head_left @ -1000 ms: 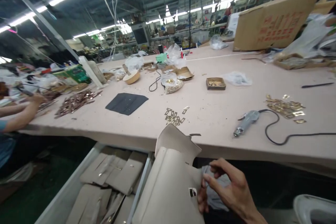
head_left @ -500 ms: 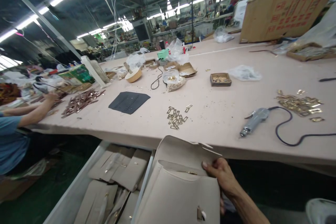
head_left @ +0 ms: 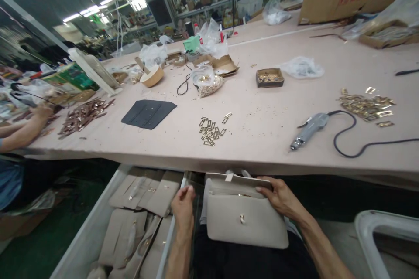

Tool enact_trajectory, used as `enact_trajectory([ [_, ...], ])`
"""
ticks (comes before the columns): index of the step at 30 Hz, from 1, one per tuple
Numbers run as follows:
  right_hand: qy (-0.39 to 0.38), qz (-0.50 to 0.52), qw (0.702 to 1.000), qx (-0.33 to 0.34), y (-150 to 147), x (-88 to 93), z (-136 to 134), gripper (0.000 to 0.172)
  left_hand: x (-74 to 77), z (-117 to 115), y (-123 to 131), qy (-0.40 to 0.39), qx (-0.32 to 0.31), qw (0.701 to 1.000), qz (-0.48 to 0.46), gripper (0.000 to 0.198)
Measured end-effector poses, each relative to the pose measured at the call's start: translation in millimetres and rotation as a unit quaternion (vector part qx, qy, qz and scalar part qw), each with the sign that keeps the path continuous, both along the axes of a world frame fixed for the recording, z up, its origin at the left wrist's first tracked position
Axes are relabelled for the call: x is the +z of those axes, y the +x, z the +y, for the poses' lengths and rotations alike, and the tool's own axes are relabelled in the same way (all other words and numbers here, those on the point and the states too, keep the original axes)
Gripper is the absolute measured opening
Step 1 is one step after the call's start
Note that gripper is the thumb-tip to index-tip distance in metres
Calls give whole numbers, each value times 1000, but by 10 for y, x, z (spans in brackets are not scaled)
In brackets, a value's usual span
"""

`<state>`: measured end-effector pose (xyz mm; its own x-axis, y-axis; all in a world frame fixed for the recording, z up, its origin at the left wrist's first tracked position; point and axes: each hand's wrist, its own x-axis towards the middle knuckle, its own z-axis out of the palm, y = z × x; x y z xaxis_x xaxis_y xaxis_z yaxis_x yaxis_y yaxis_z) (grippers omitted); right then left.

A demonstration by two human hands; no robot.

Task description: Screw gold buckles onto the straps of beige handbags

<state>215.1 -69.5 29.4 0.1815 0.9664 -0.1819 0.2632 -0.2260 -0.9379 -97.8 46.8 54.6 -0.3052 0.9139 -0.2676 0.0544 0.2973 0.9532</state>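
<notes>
On my lap rests a beige handbag (head_left: 245, 222) with its flap raised and a small gold clasp on its front. My right hand (head_left: 278, 196) grips the flap's right edge between thumb and fingers. Left of the bag, my left hand (head_left: 183, 205) is raised by the bin's rim with fingers curled together; whether anything is in them is hidden. A white bin (head_left: 168, 244) to the left holds several similar beige bags (head_left: 122, 235). On the table beyond lie small gold rectangular frames (head_left: 211, 130) in a loose pile.
A grey electric screwdriver (head_left: 309, 130) with a dark cord lies on the table (head_left: 255, 148), near gold metal fittings (head_left: 366, 107). Farther back are a small box of parts (head_left: 269, 78), a tape roll (head_left: 152, 76) and a dark panel (head_left: 149, 114). A co-worker's arm (head_left: 26, 128) reaches in at left.
The handbag has moved down and back onto my lap, now facing me more level. My left hand has come into view beside the bin. My right hand still holds the flap.
</notes>
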Motion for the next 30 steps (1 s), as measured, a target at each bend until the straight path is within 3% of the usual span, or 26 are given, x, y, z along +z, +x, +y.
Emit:
enact_trajectory([
  [3,27,-12,1000,-7,88,-162,42,35,194,79,60,21,-50,998,-16,50],
  [7,51,-4,999,7,90,-199,107,33,501,58,417,-29,-221,973,-58,49],
  [10,60,-3,998,1,44,-113,117,31,529,-10,695,-67,-278,952,-112,48],
  [13,71,-14,997,10,36,-52,94,30,443,-76,847,-93,-290,934,-186,49],
  [17,81,-40,996,10,84,-110,62,32,381,-141,914,-80,-294,926,-221,48],
  [21,76,-59,995,18,113,-182,101,42,363,-179,964,-51,-302,932,-193,44],
  [26,76,-69,995,19,114,-180,156,37,343,-236,1038,-7,-292,944,-153,35],
  [30,59,-54,997,-9,153,-418,46,32,389,-329,1045,16,-283,953,-102,22],
])
